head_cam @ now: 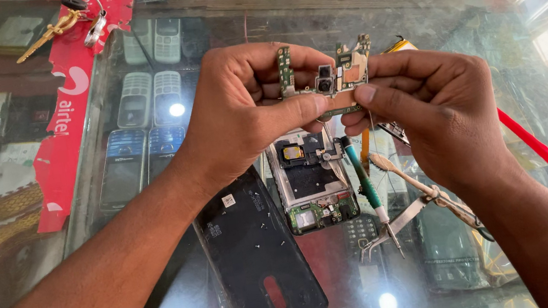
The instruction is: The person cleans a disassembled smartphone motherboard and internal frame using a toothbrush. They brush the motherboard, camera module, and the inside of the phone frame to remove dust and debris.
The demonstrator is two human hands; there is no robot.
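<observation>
Both hands hold a small phone circuit board (338, 75) with camera modules above a glass counter. My left hand (239, 112) pinches its left and lower edge with thumb and fingers. My right hand (436, 113) grips its right side, thumb on the lower edge. Below them lies an opened phone frame (311, 188) with exposed parts. A black back cover (259, 249) lies beside it to the left.
A green-handled screwdriver (366, 187) and metal tweezers (398, 222) lie right of the phone frame. A red stick (529, 136) rests at the right. Keys (66, 22) lie at the top left. Several old keypad phones (152, 99) sit under the glass.
</observation>
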